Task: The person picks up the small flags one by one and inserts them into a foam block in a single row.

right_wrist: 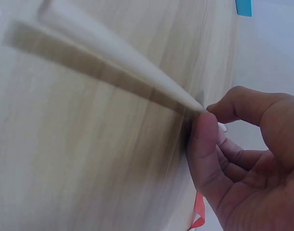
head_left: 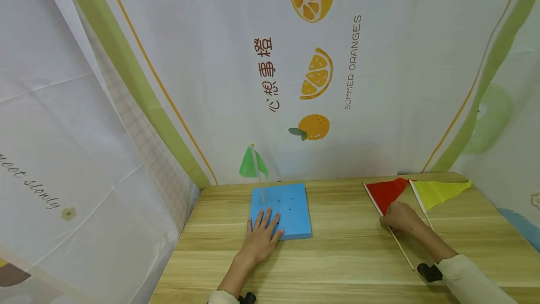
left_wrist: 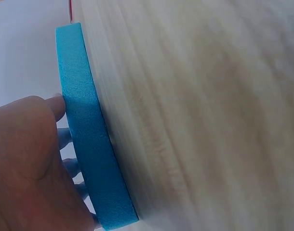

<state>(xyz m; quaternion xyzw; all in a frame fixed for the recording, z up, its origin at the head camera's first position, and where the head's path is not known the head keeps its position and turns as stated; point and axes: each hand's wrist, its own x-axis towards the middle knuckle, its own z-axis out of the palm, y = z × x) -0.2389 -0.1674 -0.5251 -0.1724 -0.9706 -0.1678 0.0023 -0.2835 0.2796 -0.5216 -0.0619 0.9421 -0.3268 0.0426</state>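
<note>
My left hand (head_left: pixel 260 240) lies with spread fingers on the front left of a blue foam block (head_left: pixel 297 222), which has several small holes in its top. A green flag (head_left: pixel 249 163) on a thin stick stands up from the block's back left. In the left wrist view the block's side (left_wrist: pixel 86 120) shows, fingers reaching over its top. At the right, my right hand (head_left: pixel 401 217) pinches the stick of a red flag (head_left: pixel 385 193) between thumb and fingertip. The right wrist view shows that stick (right_wrist: pixel 137 65) slanting just above the table with its shadow beneath.
A yellow flag (head_left: pixel 440 193) lies on the wooden table (head_left: pixel 341 247) right of the red one, its stick partly behind my right arm. A white curtain printed with oranges (head_left: pixel 236 83) hangs along the table's back edge.
</note>
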